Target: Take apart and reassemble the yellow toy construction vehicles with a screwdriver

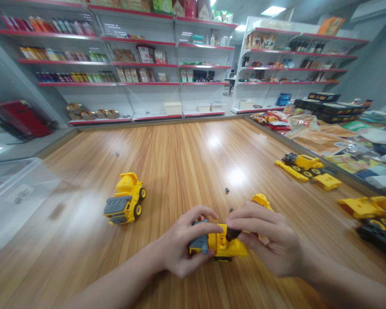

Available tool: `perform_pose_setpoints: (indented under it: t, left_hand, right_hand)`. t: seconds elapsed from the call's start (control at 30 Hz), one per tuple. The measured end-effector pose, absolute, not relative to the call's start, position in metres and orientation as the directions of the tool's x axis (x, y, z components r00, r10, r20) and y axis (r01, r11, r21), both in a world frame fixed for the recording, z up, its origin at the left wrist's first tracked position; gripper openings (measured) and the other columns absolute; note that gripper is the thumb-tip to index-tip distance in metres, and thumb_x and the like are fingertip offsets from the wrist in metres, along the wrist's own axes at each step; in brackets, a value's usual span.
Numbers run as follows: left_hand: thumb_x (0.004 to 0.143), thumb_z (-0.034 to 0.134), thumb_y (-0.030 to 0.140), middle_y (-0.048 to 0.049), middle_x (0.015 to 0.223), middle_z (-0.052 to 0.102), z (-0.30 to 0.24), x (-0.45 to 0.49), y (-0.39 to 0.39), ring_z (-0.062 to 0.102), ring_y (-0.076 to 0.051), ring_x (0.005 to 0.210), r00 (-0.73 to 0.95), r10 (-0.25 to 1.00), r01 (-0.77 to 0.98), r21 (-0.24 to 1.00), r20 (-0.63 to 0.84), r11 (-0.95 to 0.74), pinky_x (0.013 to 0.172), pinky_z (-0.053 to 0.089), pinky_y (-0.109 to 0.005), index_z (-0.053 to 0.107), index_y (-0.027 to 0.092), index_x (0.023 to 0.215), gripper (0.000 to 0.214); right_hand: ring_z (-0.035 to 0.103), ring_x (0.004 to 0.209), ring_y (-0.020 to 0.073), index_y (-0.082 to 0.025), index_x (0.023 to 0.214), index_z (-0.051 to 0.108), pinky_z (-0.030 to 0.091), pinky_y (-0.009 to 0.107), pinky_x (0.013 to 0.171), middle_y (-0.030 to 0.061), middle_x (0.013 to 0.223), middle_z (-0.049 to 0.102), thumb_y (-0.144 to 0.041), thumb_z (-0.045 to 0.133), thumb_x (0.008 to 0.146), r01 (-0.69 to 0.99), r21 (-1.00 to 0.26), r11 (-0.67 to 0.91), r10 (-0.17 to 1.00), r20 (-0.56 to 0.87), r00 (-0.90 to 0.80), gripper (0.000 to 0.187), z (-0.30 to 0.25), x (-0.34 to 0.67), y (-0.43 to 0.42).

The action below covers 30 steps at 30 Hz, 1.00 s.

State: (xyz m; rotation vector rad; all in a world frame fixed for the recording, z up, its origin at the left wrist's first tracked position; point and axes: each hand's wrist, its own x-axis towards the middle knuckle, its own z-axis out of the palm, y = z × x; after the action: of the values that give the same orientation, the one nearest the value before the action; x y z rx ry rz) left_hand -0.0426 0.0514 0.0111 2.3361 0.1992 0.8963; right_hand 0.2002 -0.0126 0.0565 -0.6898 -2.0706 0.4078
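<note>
My left hand (188,242) is wrapped round a yellow toy truck (223,242) with a grey cab, which rests on the wooden table near my body. My right hand (270,236) pinches a short black piece (233,234) standing against the top of the truck's bed. Fingers cover much of that piece, so its kind does not show. Just behind the right hand, a rounded yellow part (262,200) is half hidden. A small dark bit (227,190) lies beyond the hands. To the left stands a yellow toy mixer truck (125,199) with a grey front.
At right lie a yellow toy vehicle in pieces (304,165) and another yellow and black toy (378,214). A clear plastic bin (16,197) sits at the left edge. Another tiny bit (117,153) lies far left. Packaged goods (321,139) are heaped beyond the table's right edge.
</note>
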Motion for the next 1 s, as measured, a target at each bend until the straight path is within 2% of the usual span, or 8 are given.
perform_pose_setpoints:
  t: [0.1,0.27,0.37,0.43,0.57,0.7,0.87,1.0]
  left_hand:
    - [0.075,0.064,0.017,-0.0164,0.121,0.053,0.0112,-0.0428,0.0513,0.055,-0.028,0.108,0.761,0.349,-0.069,0.603,0.547,-0.795,0.086,0.051,-0.041,0.056,0.018,0.126,0.052]
    - [0.075,0.064,0.017,-0.0164,0.121,0.053,0.0118,-0.0426,0.0513,0.055,-0.028,0.109,0.754,0.351,-0.076,0.604,0.556,-0.794,0.086,0.051,-0.041,0.057,0.018,0.126,0.051]
    - [0.075,0.064,0.016,-0.0163,0.121,0.053,0.0113,-0.0426,0.0515,0.054,-0.029,0.11,0.759,0.348,-0.073,0.603,0.55,-0.794,0.087,0.051,-0.042,0.056,0.018,0.127,0.053]
    - [0.074,0.064,0.015,-0.0166,0.121,0.052,0.011,-0.0427,0.0516,0.053,-0.029,0.11,0.762,0.345,-0.075,0.604,0.548,-0.793,0.087,0.051,-0.043,0.055,0.018,0.128,0.054]
    - [0.073,0.064,0.014,-0.0163,0.121,0.051,0.0109,-0.0425,0.052,0.053,-0.028,0.11,0.764,0.337,-0.091,0.609,0.55,-0.788,0.088,0.05,-0.042,0.055,0.017,0.128,0.056]
    - [0.074,0.064,0.014,-0.0158,0.122,0.052,0.011,-0.0428,0.0518,0.053,-0.028,0.11,0.764,0.34,-0.09,0.612,0.548,-0.786,0.087,0.05,-0.042,0.054,0.019,0.129,0.056]
    - [0.074,0.064,0.013,-0.0164,0.122,0.051,0.0117,-0.0435,0.0515,0.053,-0.028,0.11,0.768,0.34,-0.088,0.616,0.543,-0.783,0.089,0.05,-0.042,0.056,0.017,0.127,0.054]
    - [0.075,0.065,0.015,-0.0159,0.122,0.051,0.0114,-0.0429,0.0513,0.052,-0.028,0.11,0.771,0.343,-0.081,0.616,0.537,-0.783,0.088,0.051,-0.041,0.053,0.018,0.131,0.058]
  right_hand:
    - [0.064,0.089,0.0181,-0.018,0.116,0.067,0.056,0.031,0.073,0.0091,0.1,0.064,-0.009,0.067,0.083,0.363,-0.523,0.771,0.636,0.65,-0.415,0.034,0.0565,0.1995,-0.0106]
    - [0.064,0.096,0.02,-0.015,0.127,0.06,0.056,0.034,0.079,0.0123,0.108,0.066,-0.006,0.057,0.086,0.317,-0.515,0.797,0.604,0.651,-0.46,0.042,0.0552,0.1991,-0.0088]
    - [0.064,0.089,0.0176,-0.019,0.123,0.064,0.056,0.031,0.074,0.009,0.101,0.066,-0.009,0.065,0.085,0.328,-0.515,0.792,0.61,0.645,-0.46,0.039,0.0548,0.1996,-0.0092]
    - [0.064,0.093,0.0189,-0.019,0.12,0.066,0.057,0.032,0.076,0.0105,0.106,0.065,-0.012,0.066,0.085,0.332,-0.525,0.783,0.621,0.634,-0.461,0.036,0.0557,0.1997,-0.0099]
    - [0.064,0.101,0.0203,-0.014,0.126,0.061,0.056,0.034,0.085,0.0121,0.109,0.068,-0.005,0.06,0.084,0.282,-0.534,0.797,0.598,0.639,-0.483,0.043,0.0579,0.1986,-0.0101]
    - [0.066,0.092,0.0171,-0.016,0.121,0.065,0.057,0.029,0.077,0.0093,0.102,0.068,-0.006,0.065,0.083,0.279,-0.557,0.782,0.618,0.632,-0.468,0.039,0.0571,0.1983,-0.009]
    - [0.064,0.102,0.0201,-0.012,0.122,0.062,0.056,0.034,0.086,0.0125,0.112,0.068,-0.002,0.057,0.085,0.277,-0.569,0.774,0.625,0.618,-0.477,0.039,0.0568,0.1995,-0.0105]
    - [0.065,0.094,0.0175,-0.014,0.119,0.063,0.055,0.03,0.08,0.009,0.103,0.07,-0.001,0.055,0.086,0.263,-0.592,0.762,0.639,0.621,-0.455,0.036,0.0569,0.1985,-0.0105]
